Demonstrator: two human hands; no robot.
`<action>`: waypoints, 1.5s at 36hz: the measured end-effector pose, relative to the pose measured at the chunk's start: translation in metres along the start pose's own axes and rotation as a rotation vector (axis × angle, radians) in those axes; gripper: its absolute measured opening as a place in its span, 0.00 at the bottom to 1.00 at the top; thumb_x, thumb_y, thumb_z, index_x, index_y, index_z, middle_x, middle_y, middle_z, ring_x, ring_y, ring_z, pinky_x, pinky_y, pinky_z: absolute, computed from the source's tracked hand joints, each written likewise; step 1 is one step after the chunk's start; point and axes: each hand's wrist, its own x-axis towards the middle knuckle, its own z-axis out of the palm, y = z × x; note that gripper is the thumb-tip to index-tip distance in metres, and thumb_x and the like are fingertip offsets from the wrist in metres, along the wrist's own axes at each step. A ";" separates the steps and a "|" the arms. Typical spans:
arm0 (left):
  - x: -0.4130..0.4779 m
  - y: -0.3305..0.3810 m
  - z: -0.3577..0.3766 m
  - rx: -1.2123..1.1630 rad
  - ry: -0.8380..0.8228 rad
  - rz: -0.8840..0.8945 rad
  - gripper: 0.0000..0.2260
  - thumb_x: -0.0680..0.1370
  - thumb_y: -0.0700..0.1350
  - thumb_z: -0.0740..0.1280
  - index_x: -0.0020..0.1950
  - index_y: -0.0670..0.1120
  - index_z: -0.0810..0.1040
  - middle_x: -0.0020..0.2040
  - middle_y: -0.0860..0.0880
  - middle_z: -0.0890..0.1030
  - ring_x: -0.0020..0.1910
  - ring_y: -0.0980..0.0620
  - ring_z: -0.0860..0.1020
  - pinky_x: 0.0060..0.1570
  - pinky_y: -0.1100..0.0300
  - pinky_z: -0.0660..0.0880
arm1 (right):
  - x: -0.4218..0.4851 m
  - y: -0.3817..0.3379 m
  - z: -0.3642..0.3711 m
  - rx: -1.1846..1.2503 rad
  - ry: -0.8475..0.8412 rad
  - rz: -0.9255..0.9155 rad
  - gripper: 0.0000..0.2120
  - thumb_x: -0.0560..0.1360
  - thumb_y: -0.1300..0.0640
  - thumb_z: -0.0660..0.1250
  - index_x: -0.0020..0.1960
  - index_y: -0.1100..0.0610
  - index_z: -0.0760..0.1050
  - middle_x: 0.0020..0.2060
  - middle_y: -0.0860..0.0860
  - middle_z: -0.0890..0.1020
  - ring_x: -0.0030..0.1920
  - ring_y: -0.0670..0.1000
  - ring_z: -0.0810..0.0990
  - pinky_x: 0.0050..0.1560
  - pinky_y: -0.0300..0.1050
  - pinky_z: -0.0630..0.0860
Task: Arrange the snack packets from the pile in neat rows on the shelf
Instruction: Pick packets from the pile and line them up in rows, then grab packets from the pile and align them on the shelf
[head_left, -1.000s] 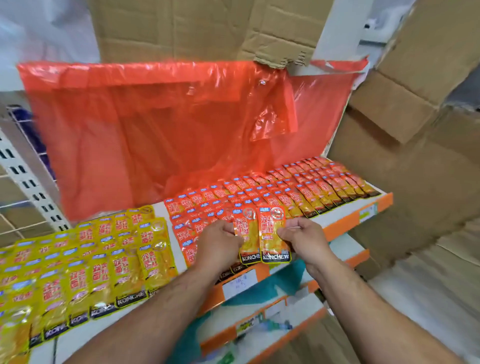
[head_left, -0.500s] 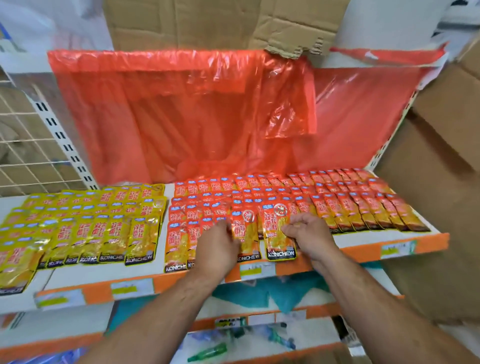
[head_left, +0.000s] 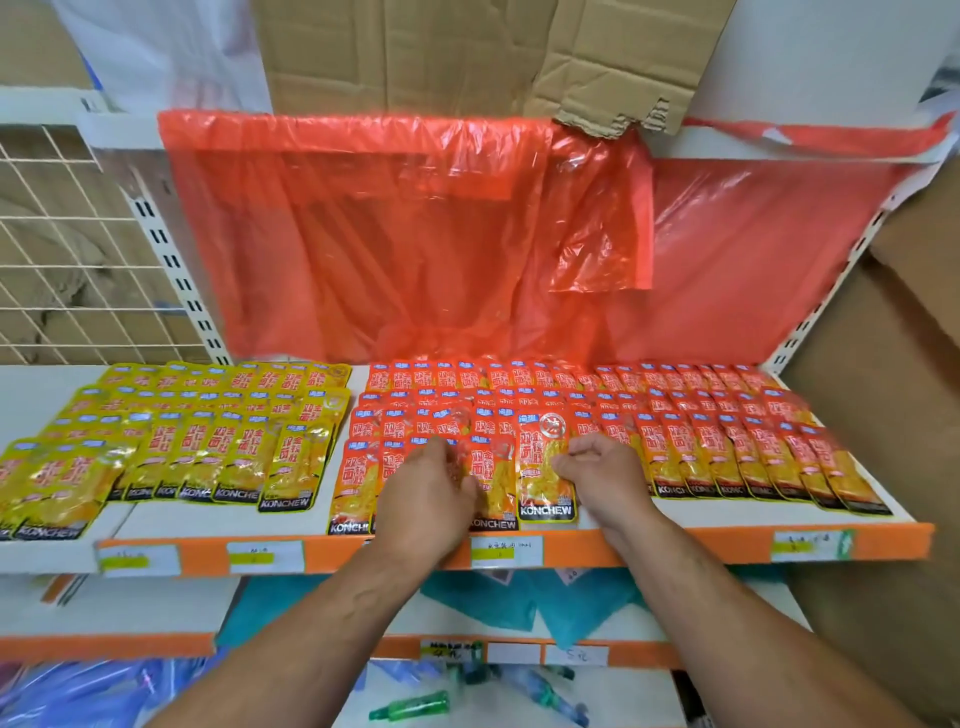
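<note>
At the front edge of the shelf, a person's right hand pinches the side of an orange snack packet lying over the front row, apparently to square it with its neighbours. The left hand curls over packets just beside it; whether it grips or merely steadies them cannot be told. Orange rows run to the shelf's right corner and yellow packets fill its left, leaving bare room only along the front lip.

Bright, even light casts soft shadows; wide-angle distortion bends the edges, and blur softens the left yellow foil packets.
</note>
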 end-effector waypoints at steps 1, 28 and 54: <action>0.000 0.000 -0.001 0.004 0.017 0.008 0.14 0.75 0.52 0.69 0.57 0.48 0.74 0.51 0.49 0.80 0.48 0.46 0.79 0.40 0.59 0.68 | 0.002 -0.001 0.002 -0.006 0.004 -0.001 0.10 0.74 0.61 0.74 0.54 0.57 0.77 0.49 0.54 0.82 0.50 0.55 0.81 0.50 0.49 0.77; -0.007 -0.025 -0.001 0.220 0.028 0.258 0.26 0.71 0.60 0.60 0.65 0.52 0.78 0.62 0.52 0.81 0.63 0.46 0.76 0.64 0.46 0.72 | -0.009 -0.006 0.024 -0.860 0.105 -0.311 0.13 0.75 0.54 0.68 0.58 0.54 0.71 0.51 0.50 0.78 0.45 0.54 0.78 0.36 0.44 0.68; -0.059 -0.226 -0.145 0.299 0.202 0.059 0.26 0.73 0.60 0.60 0.66 0.49 0.78 0.63 0.47 0.80 0.63 0.44 0.76 0.62 0.42 0.72 | -0.122 -0.048 0.251 -0.942 -0.160 -0.861 0.27 0.70 0.41 0.64 0.65 0.51 0.78 0.64 0.54 0.79 0.64 0.60 0.75 0.63 0.59 0.74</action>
